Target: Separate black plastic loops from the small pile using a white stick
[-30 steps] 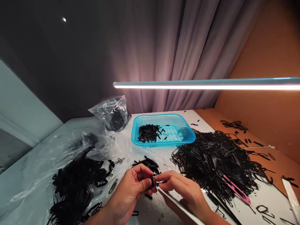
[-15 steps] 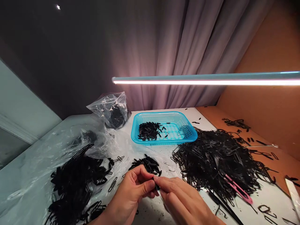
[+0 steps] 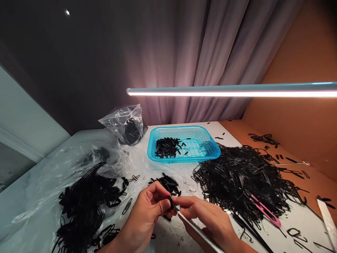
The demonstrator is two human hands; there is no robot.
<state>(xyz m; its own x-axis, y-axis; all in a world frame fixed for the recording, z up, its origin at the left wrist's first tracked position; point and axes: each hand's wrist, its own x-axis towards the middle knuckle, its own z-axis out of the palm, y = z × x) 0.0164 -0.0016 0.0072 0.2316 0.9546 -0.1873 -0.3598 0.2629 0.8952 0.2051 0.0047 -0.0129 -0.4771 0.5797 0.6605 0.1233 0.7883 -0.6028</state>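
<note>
At bottom centre, the silver tool (image 3: 195,227) slants forward-left.

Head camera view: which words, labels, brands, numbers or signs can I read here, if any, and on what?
None: no readable text shows anywhere.
Blue basket: no lettering visible.
Clear bag: no label can be made out.
Pink tool: too small to read any mark.
Slim tool in the right hand: nothing legible.
Pale strip at the far right: no markings legible.

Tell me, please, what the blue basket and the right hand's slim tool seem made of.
Blue basket: likely glossy, translucent plastic, given its see-through walls and regular slots. Slim tool: perhaps smooth metal, from its silvery shine, though plastic is possible.
</note>
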